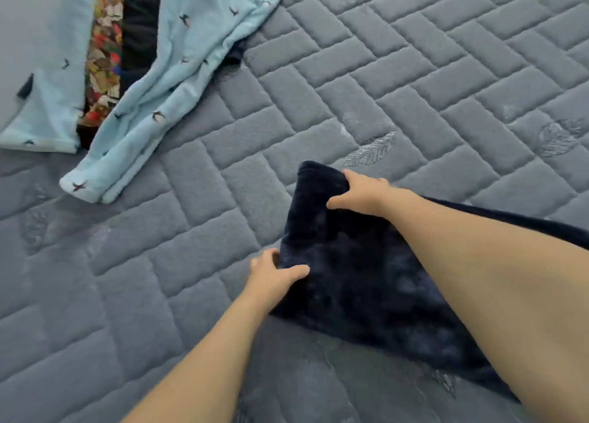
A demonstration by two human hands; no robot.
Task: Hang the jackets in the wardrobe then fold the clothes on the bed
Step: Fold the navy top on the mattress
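2 hands hold the same short edge of the dark navy garment (pixel 366 282), which lies on the grey quilted bed (pixel 414 71). The right hand (pixel 363 194) pinches the far corner and the left hand (pixel 275 271) pinches the near corner, fingers curled into the plush. Its long axis runs from this edge toward the lower right (under the right forearm), so the fold probably goes that way. The light blue pyjamas (pixel 178 81) lie well apart, upper left.
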